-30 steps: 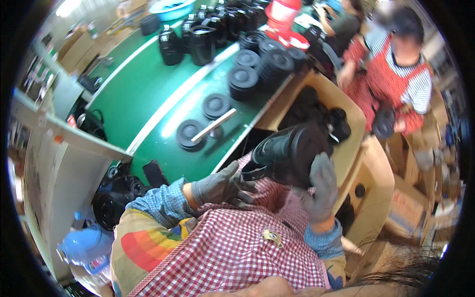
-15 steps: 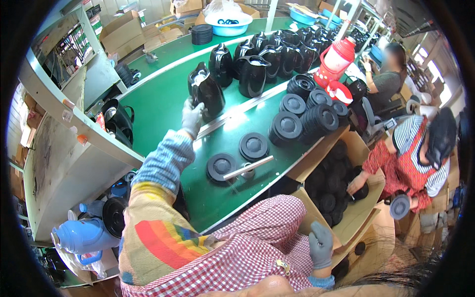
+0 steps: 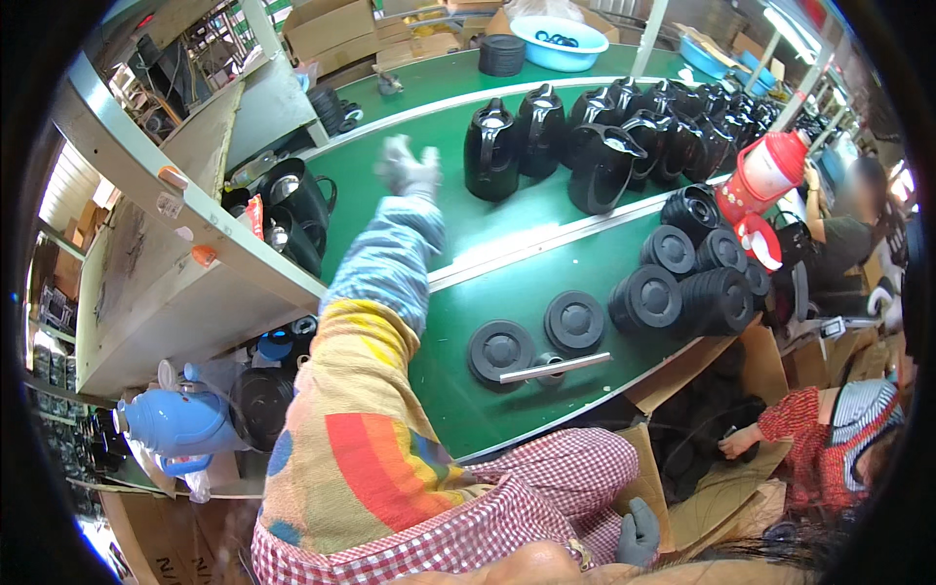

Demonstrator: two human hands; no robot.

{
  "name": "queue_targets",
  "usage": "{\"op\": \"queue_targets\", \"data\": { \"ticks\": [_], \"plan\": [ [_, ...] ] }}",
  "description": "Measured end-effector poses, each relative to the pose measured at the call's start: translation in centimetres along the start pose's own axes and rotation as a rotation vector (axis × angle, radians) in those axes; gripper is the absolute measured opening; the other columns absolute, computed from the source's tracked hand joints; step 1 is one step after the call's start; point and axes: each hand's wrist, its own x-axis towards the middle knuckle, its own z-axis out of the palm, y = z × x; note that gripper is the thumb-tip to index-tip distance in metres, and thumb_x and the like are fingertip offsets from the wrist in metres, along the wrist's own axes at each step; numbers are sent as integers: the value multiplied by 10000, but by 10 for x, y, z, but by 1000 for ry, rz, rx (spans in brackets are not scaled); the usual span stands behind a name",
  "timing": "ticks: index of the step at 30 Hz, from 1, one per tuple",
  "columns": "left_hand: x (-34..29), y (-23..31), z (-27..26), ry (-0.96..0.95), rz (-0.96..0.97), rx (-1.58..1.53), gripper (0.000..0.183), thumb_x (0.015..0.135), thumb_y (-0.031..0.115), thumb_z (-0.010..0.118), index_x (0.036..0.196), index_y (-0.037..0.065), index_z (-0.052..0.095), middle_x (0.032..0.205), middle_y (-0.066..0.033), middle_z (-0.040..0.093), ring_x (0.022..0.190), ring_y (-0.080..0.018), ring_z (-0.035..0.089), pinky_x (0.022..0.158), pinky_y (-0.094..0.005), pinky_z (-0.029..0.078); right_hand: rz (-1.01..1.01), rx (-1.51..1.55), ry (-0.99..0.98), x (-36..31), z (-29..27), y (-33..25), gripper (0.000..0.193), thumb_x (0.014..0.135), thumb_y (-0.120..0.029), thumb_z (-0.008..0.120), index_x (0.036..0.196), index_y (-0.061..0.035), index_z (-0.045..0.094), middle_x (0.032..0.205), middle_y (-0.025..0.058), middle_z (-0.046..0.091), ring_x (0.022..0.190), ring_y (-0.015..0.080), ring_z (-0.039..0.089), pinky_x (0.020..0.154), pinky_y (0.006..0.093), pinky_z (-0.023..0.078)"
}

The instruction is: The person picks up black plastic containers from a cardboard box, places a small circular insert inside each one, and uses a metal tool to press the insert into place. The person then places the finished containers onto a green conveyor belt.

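Observation:
My left hand [image 3: 408, 168], in a pale grey glove, hangs above the green conveyor with its fingers apart and nothing in them. To its right, a black jug [image 3: 490, 151] stands upright at the near left of a group of similar black jugs [image 3: 604, 171]. Low in the picture, my right hand [image 3: 639, 533], in a grey glove, is beside my knee near the open carton [image 3: 639, 478]. Its fingers point up, loosely bent, and no object shows in them. Round black lids [image 3: 573, 322] lie on the green surface between my arms, near a light strip [image 3: 556, 368].
Stacks of black lids [image 3: 651, 297] stand at the right, near a red and white flask [image 3: 760, 175]. A co-worker's hand [image 3: 741, 442] reaches into the carton. Left are a metal frame post [image 3: 185, 219] and a blue flask [image 3: 185, 422]. A blue basin [image 3: 558, 49] stands far back.
My left hand has let go of the black jug and moved away to its left. The jug stands slightly farther back, by the others. The view has shifted, so things appear farther right.

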Motion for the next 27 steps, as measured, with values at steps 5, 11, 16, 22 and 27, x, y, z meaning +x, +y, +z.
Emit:
{"op": "queue_targets", "data": {
  "ticks": [5,11,16,22,27],
  "plan": [
    [83,-95,-125,272,-228,829,703,838,400,685,1467,149,497,1606,-134,359,1527,-339,240,1226,-583,126,-165,-25,-41,18,4,20,324,897,-55,673,1211,23,698,1254,167,679,1165,301,637,1036,391,497],
    [76,-67,-140,-52,-237,1212,455,935,362,598,1363,210,635,1491,-69,473,1421,-312,371,1175,-594,254,-118,-80,-59,-5,-3,-6,283,900,-140,679,1149,-9,711,1160,182,703,1094,345,644,983,425,500],
    [84,-88,-127,-84,-69,1100,339,898,283,627,1228,257,697,1463,27,510,1416,-244,380,1206,-590,174,-196,-158,-41,-6,-22,-26,241,892,-122,686,1102,-5,707,1113,189,712,1077,365,655,946,421,521],
    [70,-15,-101,15,544,320,412,761,233,780,1164,169,726,1435,-19,582,1362,-298,467,1143,-478,321,-298,-77,37,-5,-18,-50,267,879,-174,707,1107,-38,733,1153,166,719,1056,357,668,946,439,524],
    [-73,151,-175,-215,1053,-377,384,671,-35,791,1033,40,689,1412,-167,566,1348,-398,490,1119,-481,392,-392,-90,110,-22,-29,-55,268,871,-154,713,1115,-45,737,1145,163,722,1062,351,671,942,425,529]
  ]
}}
